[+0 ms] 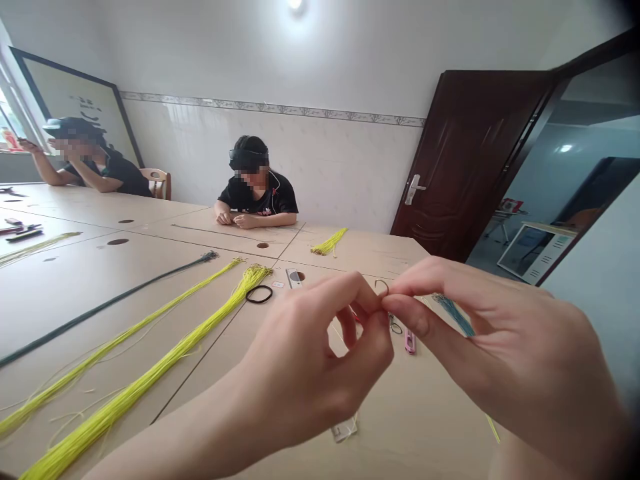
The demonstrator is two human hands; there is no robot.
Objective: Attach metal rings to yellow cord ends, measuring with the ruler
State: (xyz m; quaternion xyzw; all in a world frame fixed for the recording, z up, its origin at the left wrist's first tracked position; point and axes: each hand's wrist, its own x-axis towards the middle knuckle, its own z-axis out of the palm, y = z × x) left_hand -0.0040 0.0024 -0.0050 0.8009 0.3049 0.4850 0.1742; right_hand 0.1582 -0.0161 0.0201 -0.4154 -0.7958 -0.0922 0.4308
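Observation:
A small, thin fish hook [383, 285] sticks up where the fingertips of both hands meet. Thumb and index finger of my left hand [315, 353] are pinched together just below it. From the other side, my right hand [510, 353] pinches at the same spot with its thumb and index finger. The hook's shank is hidden between the fingertips, and I cannot see whether a line runs there. Beneath the right hand a short piece of yellow line [493, 428] shows. Behind the fingers, a pink tool [410, 341] is on the table, partly covered.
Bundles of yellow line [190, 347] and a dark green bundle [115, 303] stretch over the table at left. A black ring [259, 294] touches the thick bundle's end. Another yellow bundle [330, 241] lies farther back. Two people [257, 187] sit across the table.

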